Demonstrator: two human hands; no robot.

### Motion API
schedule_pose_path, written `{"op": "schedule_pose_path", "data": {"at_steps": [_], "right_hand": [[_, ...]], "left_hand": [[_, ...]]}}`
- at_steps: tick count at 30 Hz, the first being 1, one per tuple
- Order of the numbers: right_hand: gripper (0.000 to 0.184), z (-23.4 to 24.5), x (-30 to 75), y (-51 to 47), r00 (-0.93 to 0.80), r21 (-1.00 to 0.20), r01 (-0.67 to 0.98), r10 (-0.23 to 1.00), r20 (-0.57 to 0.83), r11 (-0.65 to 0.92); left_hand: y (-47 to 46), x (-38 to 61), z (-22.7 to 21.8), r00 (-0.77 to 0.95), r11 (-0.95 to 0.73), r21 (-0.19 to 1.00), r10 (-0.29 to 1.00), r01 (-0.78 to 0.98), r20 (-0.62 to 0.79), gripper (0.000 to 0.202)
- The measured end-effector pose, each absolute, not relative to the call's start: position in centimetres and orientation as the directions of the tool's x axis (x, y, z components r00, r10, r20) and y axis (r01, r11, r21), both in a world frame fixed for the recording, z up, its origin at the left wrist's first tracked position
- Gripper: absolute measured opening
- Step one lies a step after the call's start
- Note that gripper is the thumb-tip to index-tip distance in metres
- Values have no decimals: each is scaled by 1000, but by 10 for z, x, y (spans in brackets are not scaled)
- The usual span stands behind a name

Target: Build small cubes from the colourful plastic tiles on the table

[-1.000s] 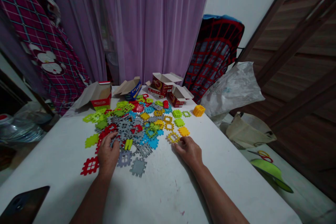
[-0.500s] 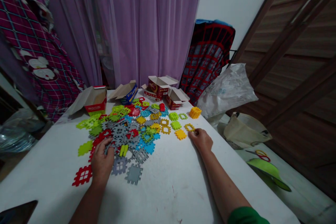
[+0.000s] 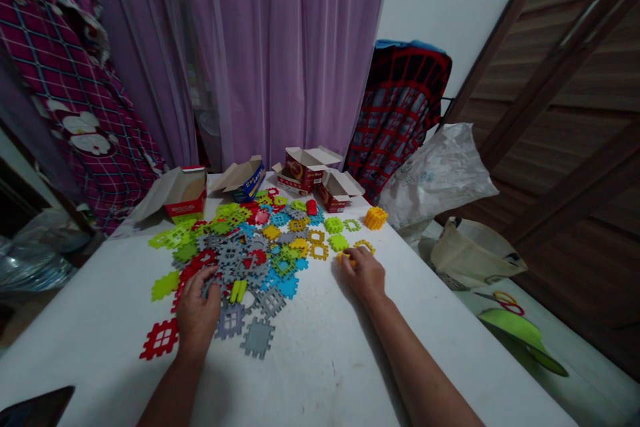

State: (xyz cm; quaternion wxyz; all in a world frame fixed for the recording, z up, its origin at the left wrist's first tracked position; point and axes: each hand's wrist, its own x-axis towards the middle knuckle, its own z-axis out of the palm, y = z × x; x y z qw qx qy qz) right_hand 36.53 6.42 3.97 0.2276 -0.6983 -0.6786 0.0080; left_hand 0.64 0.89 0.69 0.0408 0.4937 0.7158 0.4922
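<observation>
plastic waffle tiles [image 3: 250,247], mixed colours, loose heap mid-table [image 3: 100,320], spreading toward far edge. in hand: sorting through tiles at heap's near side and right flank. right hand [image 3: 365,273]: narrow pinch, fingertips on yellow tile [image 3: 343,257], right of heap. left hand [image 3: 197,313]: fingers curled over gray tile [image 3: 213,283] at near edge; hold cannot tell. red tile [image 3: 160,340] just beside left hand. yellow cube [image 3: 375,217] of joined tiles apart, toward far right edge. open cardboard boxes [image 3: 305,167] along far edge.
</observation>
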Motion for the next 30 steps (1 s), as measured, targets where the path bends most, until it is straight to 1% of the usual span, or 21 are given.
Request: {"op": "schedule_pose_path", "data": {"at_steps": [1,2,5,7,9,12,13,15,17,18,19,21,22,24,25,27,28,30], "right_hand": [[31,42,350,64,-10,-275,957,958,288,93],[30,45,336,64,-70,-222,967,968,243,126],[28,53,306,66,-129,-110,984,987,92,139],[27,56,297,65,-131,-86,987,991,40,134],[26,55,296,60,-141,-84,986,990,25,143],[25,50,301,49,-181,-116,976,982,54,186],[25,47,303,45,-191,-146,968,978,84,202],[27,43,309,38,-164,-262,944,974,158,201],[31,39,317,32,-48,-409,905,982,182,120],[33,37,322,30,21,-461,886,987,161,56],[34,36,327,27,83,-487,873,989,126,-11],[34,33,338,21,162,-469,875,985,56,-117],[34,32,343,18,179,-449,882,983,34,-144],[35,31,349,13,167,-437,888,986,21,-141],[34,31,350,11,140,-446,888,990,32,-111],[33,32,345,10,36,-457,889,996,84,7],[36,34,341,10,-24,-447,892,994,110,71],[51,38,328,12,-107,-395,907,986,125,148]], "left_hand": [[9,6,6,-512,30,747,746,664,425,33],[9,6,6,-515,33,749,746,662,423,33],[10,4,2,-514,27,750,744,661,427,32],[11,4,0,-511,22,743,740,669,438,32],[11,4,0,-508,20,735,735,678,449,32],[10,6,1,-505,18,727,731,687,459,32],[10,6,2,-503,16,726,731,687,461,32],[10,7,2,-505,15,729,730,685,460,32],[10,6,2,-509,16,733,731,680,455,32],[10,6,1,-510,15,736,731,677,454,32],[11,5,1,-509,14,738,732,675,452,32],[11,4,1,-509,15,740,736,672,447,33],[11,4,1,-509,18,741,737,671,444,33],[11,5,3,-511,26,744,742,668,433,34],[11,6,5,-511,28,746,745,665,428,34],[9,7,7,-511,29,750,749,660,421,34],[9,8,9,-513,32,752,749,658,418,34],[8,9,10,-522,40,755,745,655,414,33]]}}
